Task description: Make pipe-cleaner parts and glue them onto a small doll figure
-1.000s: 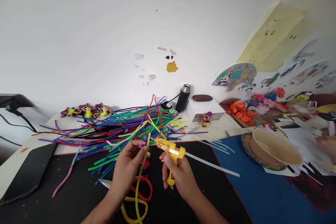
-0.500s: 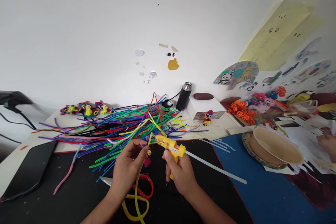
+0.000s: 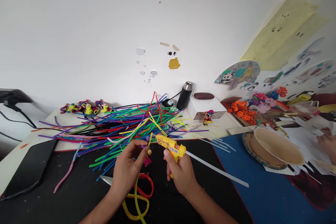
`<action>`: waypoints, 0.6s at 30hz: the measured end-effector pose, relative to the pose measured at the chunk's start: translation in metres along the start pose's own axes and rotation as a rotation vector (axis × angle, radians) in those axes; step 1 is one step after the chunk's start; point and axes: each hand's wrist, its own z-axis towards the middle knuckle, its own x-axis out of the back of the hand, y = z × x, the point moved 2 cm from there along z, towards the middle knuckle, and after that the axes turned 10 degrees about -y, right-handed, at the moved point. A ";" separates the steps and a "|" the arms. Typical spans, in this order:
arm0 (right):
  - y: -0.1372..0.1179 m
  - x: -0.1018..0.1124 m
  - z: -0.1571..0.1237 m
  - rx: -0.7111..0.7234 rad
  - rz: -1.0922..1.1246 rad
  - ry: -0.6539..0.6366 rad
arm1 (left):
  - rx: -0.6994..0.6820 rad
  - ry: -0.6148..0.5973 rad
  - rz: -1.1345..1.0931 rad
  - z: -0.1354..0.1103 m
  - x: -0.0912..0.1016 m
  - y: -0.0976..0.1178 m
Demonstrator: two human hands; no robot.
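Note:
My right hand [image 3: 181, 173] grips a yellow hot glue gun [image 3: 170, 145] with a clear glue stick [image 3: 217, 169] sticking out behind it to the right. The gun's nozzle points left at a small pipe-cleaner piece [image 3: 147, 148] that my left hand [image 3: 128, 168] pinches, closed. A yellow-green pipe cleaner [image 3: 136, 196] hangs down from that piece. Both hands hover over a black mat [image 3: 65, 196].
A big heap of coloured pipe cleaners [image 3: 118, 126] lies behind the hands. Red and yellow scissors [image 3: 141, 196] lie under my wrists. A dark tablet [image 3: 28, 169] sits at left, a woven basket [image 3: 275, 147] at right. Another person's hand [image 3: 327, 143] is at the far right edge.
The view has tilted slightly. The glue gun's nozzle has moved a little closer to the piece in my left hand; both hands keep their grip.

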 end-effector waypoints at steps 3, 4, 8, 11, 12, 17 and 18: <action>0.000 0.000 0.000 0.005 -0.005 0.001 | 0.006 -0.003 -0.001 0.000 0.000 -0.001; 0.000 0.000 -0.001 0.007 -0.008 0.004 | 0.005 -0.005 -0.002 0.000 -0.001 -0.002; 0.002 0.000 -0.001 0.014 -0.024 0.003 | -0.008 -0.006 0.015 0.000 -0.001 -0.003; 0.005 0.000 -0.002 0.017 -0.030 0.002 | -0.013 -0.011 0.028 -0.001 0.000 -0.003; 0.006 0.000 -0.002 0.016 -0.032 0.003 | -0.015 -0.013 0.029 -0.001 0.000 -0.003; 0.006 0.000 -0.002 0.008 -0.046 -0.001 | -0.011 -0.012 0.023 -0.001 0.000 -0.003; 0.006 0.000 -0.002 0.008 -0.048 -0.002 | -0.009 -0.010 0.017 -0.001 0.000 -0.003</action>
